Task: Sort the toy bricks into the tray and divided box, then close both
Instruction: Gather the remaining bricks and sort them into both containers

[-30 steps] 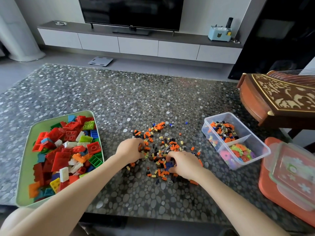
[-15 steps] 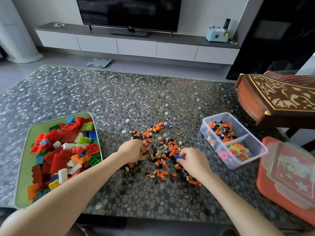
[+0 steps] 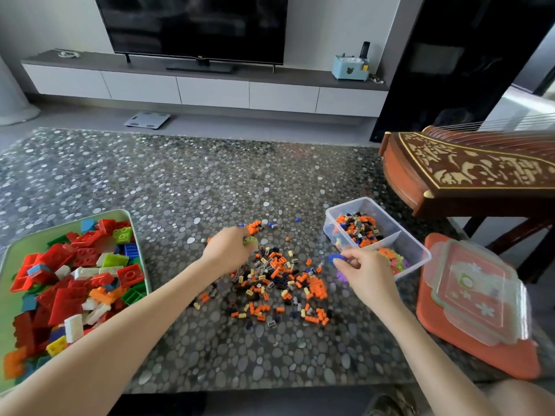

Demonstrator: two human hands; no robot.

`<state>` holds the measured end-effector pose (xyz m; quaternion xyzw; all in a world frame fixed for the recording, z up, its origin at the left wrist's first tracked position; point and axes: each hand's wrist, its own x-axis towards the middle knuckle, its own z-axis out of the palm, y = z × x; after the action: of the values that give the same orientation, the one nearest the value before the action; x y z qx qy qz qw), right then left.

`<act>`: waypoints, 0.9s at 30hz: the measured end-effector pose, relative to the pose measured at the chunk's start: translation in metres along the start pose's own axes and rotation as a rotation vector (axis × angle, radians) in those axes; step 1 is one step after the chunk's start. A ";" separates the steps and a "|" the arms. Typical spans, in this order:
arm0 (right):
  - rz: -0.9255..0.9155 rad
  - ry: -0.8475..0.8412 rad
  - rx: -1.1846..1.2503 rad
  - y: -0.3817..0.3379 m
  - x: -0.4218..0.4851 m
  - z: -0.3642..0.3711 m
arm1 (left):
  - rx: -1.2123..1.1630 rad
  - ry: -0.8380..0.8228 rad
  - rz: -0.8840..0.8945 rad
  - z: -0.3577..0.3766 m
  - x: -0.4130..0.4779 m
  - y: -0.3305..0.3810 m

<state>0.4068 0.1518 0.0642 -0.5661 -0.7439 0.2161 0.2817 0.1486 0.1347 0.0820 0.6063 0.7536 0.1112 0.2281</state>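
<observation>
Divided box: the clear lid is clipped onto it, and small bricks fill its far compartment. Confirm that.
Not clipped on. The head view shows the divided box open, with the clear lid lying to its right on an orange panel. Its far compartment does hold small bricks.

**Clearances and obstructions, tabletop**

- Open: far half of the table (image 3: 186,175), bare tabletop from side to side.
- Centre: low, flat scatter of small bricks (image 3: 279,280).
- Left: green tray (image 3: 7,298), heaped with large bricks; a bare lane separates it from the scatter.
- Left hand (image 3: 228,250), gripping a green disc (image 3: 250,241), sits on the scatter's far-left edge.
- Right: divided box (image 3: 419,258) just beside the scatter; the right hand (image 3: 366,271), pinching a blue piece (image 3: 335,259), fills that gap.
- Near right: clear lid (image 3: 480,286) on an orange lid (image 3: 450,346).
- Far right: wooden zither (image 3: 468,172).
</observation>
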 end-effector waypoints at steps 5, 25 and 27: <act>0.207 0.164 0.095 0.053 0.021 -0.053 | -0.515 -0.322 -0.031 0.012 0.000 0.096; -0.081 -0.160 0.076 0.026 -0.048 0.002 | -0.360 0.113 0.048 0.015 0.001 0.079; -0.084 -0.308 -0.059 0.029 -0.054 0.036 | -0.297 0.305 -0.076 0.018 -0.018 0.028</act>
<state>0.4145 0.1069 0.0096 -0.5025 -0.8076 0.2663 0.1561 0.1844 0.1225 0.0824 0.5134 0.7770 0.3029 0.2024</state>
